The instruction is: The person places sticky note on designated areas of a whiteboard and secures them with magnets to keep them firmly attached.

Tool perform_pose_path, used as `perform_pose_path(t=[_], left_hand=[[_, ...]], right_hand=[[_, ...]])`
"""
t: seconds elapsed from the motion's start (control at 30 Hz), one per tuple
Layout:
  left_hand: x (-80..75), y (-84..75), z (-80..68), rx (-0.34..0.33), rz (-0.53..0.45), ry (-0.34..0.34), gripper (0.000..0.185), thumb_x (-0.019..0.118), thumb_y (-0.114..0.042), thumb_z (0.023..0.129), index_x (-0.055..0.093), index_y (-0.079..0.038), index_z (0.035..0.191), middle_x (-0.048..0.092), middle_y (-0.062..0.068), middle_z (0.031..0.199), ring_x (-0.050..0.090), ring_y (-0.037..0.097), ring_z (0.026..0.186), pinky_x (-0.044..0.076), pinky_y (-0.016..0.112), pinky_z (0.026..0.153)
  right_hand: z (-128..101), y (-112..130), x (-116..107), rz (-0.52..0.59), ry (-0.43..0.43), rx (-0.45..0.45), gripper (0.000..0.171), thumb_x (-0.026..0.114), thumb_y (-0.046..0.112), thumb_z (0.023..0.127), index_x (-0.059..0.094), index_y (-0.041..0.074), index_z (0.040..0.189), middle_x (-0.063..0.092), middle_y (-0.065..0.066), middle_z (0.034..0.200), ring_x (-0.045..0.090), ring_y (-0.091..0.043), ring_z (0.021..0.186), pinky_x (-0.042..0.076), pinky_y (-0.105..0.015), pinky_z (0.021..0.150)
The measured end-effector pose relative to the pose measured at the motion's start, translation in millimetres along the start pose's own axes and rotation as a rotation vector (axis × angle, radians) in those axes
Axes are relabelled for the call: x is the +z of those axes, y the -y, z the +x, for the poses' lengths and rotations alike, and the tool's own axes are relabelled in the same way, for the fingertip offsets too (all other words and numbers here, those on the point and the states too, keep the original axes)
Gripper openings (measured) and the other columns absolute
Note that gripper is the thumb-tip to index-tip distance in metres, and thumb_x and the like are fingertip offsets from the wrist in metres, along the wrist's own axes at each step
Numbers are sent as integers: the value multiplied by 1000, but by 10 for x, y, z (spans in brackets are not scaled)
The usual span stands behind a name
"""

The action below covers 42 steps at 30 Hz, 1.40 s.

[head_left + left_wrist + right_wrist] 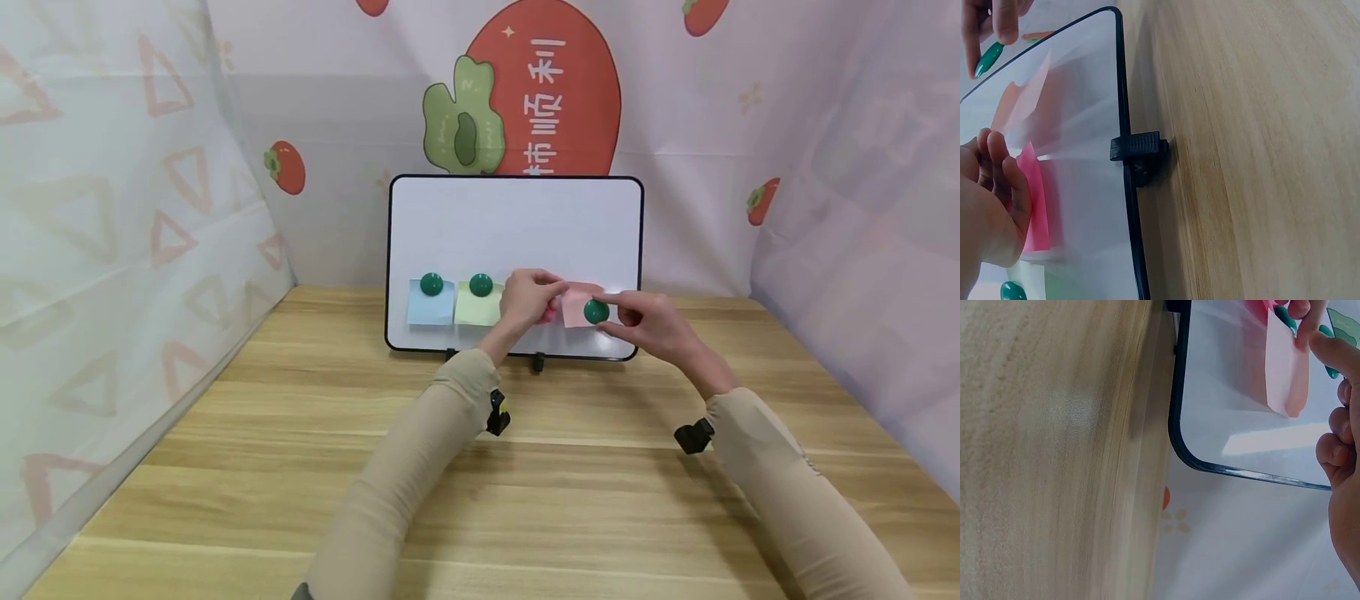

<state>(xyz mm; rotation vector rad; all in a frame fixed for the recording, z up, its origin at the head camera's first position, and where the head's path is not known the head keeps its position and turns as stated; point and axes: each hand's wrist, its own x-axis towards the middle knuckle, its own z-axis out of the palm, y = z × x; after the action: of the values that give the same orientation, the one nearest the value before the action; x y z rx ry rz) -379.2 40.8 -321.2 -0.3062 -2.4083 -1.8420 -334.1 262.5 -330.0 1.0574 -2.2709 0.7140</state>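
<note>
A whiteboard point(465, 225) with a black frame stands tilted on the table. My left hand point(528, 297) pinches a light pink sticky note point(574, 310) near its upper left corner, against or just off the board. Between thumb and finger, my right hand point(651, 325) holds a round green magnet point(596, 312) in front of that note. In the left wrist view the note's free end curls away from the board. Partly hidden behind my left hand is a bright pink note point(1037, 209); a green magnet point(1284, 319) shows at it in the right wrist view.
To the left on the board, a blue note point(431, 310) and a pale yellow note point(477, 310) each sit under a green magnet. Black clip feet point(538, 362) support the board's lower edge. A patterned cloth point(337, 225) hangs behind the wooden table point(585, 508).
</note>
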Motion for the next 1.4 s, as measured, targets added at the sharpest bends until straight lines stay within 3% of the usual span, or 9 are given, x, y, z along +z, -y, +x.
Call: perform_pose_path(t=[0.5, 0.9, 1.1, 1.4], left_hand=[[114, 95, 9, 74, 135, -99, 16, 70, -32, 93, 75, -18, 96, 65, -2, 62, 56, 10, 46, 38, 20, 42], [148, 141, 62, 105, 189, -140, 18, 69, -37, 93, 76, -21, 96, 66, -4, 61, 56, 9, 45, 34, 21, 42], [157, 106, 21, 119, 214, -149, 19, 68, -36, 94, 76, -19, 99, 67, -5, 62, 58, 7, 48, 33, 20, 42], [155, 140, 28, 152, 271, -157, 20, 66, -37, 95, 75, -20, 103, 65, -6, 63, 58, 7, 51, 34, 21, 43]], right_hand=[[116, -102, 64, -37, -71, 29, 47, 83, -1, 75, 70, -1, 120, 45, 2, 66, 38, -8, 61, 31, -17, 55], [320, -259, 208, -80, -68, 94, 43, 80, 6, 82, 68, 0, 123, 49, -1, 65, 40, -10, 61, 32, -19, 59], [349, -311, 245, -96, -42, 148, 43, 77, 5, 84, 67, 0, 125, 59, -5, 72, 45, -14, 65, 36, -19, 60], [373, -356, 271, -130, -24, 167, 42, 77, 7, 86, 66, 1, 127, 60, -7, 74, 46, -16, 67, 37, -21, 62]])
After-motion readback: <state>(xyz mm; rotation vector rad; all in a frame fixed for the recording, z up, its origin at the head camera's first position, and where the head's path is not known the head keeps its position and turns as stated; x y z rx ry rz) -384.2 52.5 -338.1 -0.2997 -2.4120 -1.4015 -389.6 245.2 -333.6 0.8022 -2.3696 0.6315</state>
